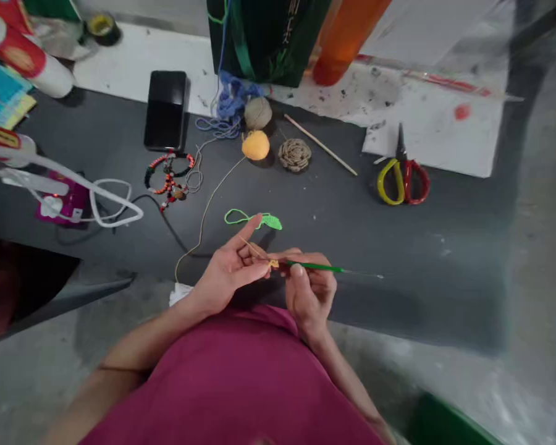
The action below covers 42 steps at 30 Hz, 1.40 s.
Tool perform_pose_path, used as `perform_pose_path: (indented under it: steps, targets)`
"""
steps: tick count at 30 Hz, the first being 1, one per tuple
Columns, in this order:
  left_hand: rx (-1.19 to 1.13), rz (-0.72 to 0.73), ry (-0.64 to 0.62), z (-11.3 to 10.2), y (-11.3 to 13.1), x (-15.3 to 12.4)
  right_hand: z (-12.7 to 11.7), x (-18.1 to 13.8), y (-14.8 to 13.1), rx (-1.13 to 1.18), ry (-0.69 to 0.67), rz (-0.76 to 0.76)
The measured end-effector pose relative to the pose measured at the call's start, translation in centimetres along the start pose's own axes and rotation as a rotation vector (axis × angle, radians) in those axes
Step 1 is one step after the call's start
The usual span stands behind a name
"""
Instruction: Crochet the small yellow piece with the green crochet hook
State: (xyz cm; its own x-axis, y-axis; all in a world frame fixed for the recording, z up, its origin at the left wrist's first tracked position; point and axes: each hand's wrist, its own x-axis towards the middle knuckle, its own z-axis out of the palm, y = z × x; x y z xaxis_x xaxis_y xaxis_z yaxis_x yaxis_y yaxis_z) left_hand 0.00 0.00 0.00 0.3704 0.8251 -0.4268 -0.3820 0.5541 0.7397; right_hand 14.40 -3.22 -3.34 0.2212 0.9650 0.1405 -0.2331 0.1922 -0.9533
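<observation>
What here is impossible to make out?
Head view:
- Yellow stitch: too small, pinched by the left hand, partly covered by the right hand gripping the hook.
- Bag and bottle: tops cut off by the upper edge.
- Phone: screen dark.

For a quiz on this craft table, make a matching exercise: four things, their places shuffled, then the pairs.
1 green-handled metal crochet hook
2 yellow-and-red-handled steel scissors
3 flat black rectangular phone
4 round orange yarn ball

A beside the brown woven rosette
B in the right hand
C tips on the stained white paper
D next to the red-and-black bead rings

Pairs: 1-B, 2-C, 3-D, 4-A
</observation>
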Motion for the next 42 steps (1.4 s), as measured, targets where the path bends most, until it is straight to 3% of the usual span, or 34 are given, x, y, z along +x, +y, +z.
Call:
perform_pose_path:
  steps: [9, 13, 16, 22, 26, 36, 42]
  targets:
    - [-0.001, 0.007, 0.052, 0.0, 0.2, 0.1, -0.3, 0.4, -0.9, -0.225, -0.064, -0.190]
    - [-0.075, 0.014, 0.108, 0.4, 0.1, 0.2, -0.4, 0.6, -0.6, -0.436, -0.108, -0.394]
    - [-0.153, -0.019, 0.119, 0.6, 0.0, 0.3, -0.2, 0.6, -0.2, -0.520, -0.067, -0.522]
    - [-0.253, -0.082, 0.074, 0.7, -0.1, 0.5, 0.3, 0.0, 0.5, -0.154, 0.048, -0.211]
    - [-0.231, -0.080, 0.088, 0.7, -0.2, 0.4, 0.7, 0.0, 0.6, -0.019, 0.099, -0.084]
    - [-0.151, -0.066, 0.114, 0.8, 0.1, 0.2, 0.8, -0.1, 0.2, -0.078, 0.249, -0.059]
    - [-0.129, -0.064, 0.121, 0.6, 0.1, 0.3, 0.3, -0.2, -0.6, -0.121, 0.212, -0.051]
